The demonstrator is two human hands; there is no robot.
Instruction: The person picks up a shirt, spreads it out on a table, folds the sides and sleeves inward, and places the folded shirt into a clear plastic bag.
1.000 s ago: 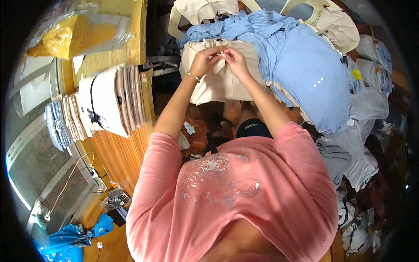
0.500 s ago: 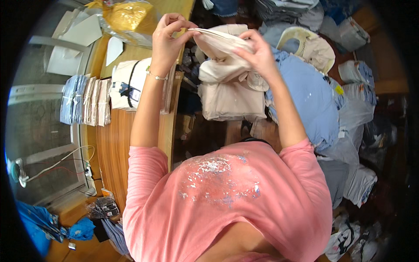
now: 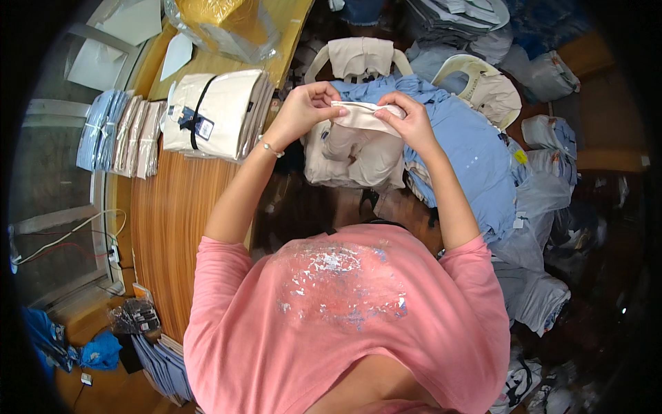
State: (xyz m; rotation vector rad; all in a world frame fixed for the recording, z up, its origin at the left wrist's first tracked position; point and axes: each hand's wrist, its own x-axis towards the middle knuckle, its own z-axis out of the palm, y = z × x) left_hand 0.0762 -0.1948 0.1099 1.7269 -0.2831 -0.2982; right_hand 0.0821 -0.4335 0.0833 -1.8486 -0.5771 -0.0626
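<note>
A cream garment [image 3: 367, 119] is stretched by its banded edge between my two hands, over a pile of pale folded clothes [image 3: 318, 168]. My left hand [image 3: 308, 114] pinches the left end of the band. At the other end, my right hand [image 3: 408, 119] grips it between thumb and fingers. The garment's lower part droops in loose folds, and its kind cannot be made out. Behind and right of my hands, a large heap of light blue clothing [image 3: 472, 159] spreads out.
On the wooden table [image 3: 183, 221] at left sits a bundle of cream folded garments [image 3: 238, 110] with a black strap. Tied blue shirts [image 3: 100, 134] lie beside it. A gold plastic-wrapped package [image 3: 227, 27] is behind. Pale chair backs [image 3: 510, 93] and bagged clothes [image 3: 534, 200] stand right.
Both hands have come lower and nearer my body with the garment. Its edge, slanted before, now runs nearly level, and the blue clothing and chair back behind show more.
</note>
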